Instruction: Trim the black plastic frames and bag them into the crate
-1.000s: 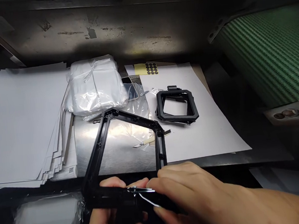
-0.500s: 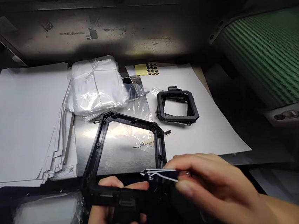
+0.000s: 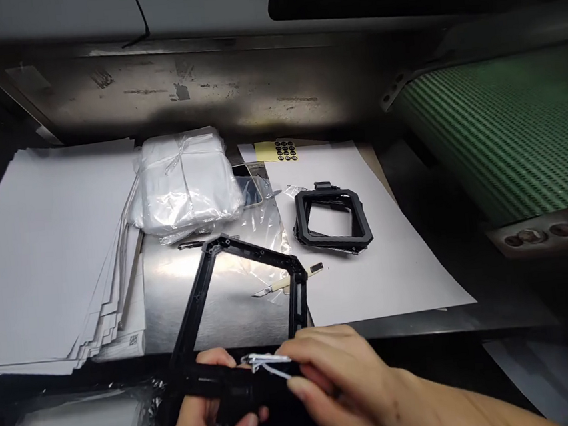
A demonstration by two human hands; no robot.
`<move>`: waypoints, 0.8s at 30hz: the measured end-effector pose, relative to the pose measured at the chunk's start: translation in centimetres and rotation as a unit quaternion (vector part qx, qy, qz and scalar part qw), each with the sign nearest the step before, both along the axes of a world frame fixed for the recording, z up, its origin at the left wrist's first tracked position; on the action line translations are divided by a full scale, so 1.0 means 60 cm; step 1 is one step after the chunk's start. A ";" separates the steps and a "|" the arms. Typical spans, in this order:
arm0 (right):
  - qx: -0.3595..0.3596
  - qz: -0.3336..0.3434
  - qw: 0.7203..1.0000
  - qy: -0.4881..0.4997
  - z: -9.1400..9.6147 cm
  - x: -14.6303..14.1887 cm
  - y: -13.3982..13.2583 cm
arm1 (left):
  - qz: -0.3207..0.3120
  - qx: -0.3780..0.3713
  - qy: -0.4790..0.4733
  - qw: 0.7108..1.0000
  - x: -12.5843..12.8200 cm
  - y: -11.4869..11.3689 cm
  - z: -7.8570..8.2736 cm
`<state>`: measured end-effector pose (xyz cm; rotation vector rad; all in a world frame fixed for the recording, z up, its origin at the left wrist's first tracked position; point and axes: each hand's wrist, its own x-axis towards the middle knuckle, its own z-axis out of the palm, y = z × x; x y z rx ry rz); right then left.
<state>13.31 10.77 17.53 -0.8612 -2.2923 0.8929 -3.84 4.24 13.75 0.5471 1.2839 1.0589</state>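
The left hand (image 3: 213, 407) grips a black plastic frame (image 3: 252, 251) tightly while the right hand (image 3: 345, 384) pinches a wire clip (image 3: 265, 361) against it, apparently a fitting step that calls for pressing the clip home.

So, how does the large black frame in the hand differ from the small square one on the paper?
The large black plastic frame is bigger than the small square black frame. It is held tilted in the left hand; the small frame lies flat on the white paper sheet. The large frame has thin bars; the small frame looks thicker, with a tab on its far edge. Both are black and open in the middle.
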 end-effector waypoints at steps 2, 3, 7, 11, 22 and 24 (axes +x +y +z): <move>0.009 -0.145 0.989 -0.017 -0.040 0.027 0.005 | -0.017 -0.026 -0.026 0.999 -0.015 0.002 -0.018; 0.007 -0.223 0.974 -0.047 -0.067 0.047 0.010 | -0.017 -0.050 -0.045 0.998 -0.024 0.001 -0.027; 0.058 -0.370 0.907 -0.193 -0.189 0.148 0.037 | 0.026 -0.134 -0.134 0.981 -0.057 -0.006 -0.062; 0.104 -0.406 0.868 -0.266 -0.265 0.197 0.053 | 0.058 -0.143 -0.184 0.971 -0.073 -0.015 -0.097; 0.114 -0.122 0.932 -0.321 -0.251 0.078 0.084 | 0.118 -0.159 -0.333 0.922 -0.074 -0.014 -0.153; 0.097 -0.110 0.933 -0.327 -0.237 0.064 0.087 | 0.148 -0.177 -0.365 0.902 -0.073 -0.009 -0.159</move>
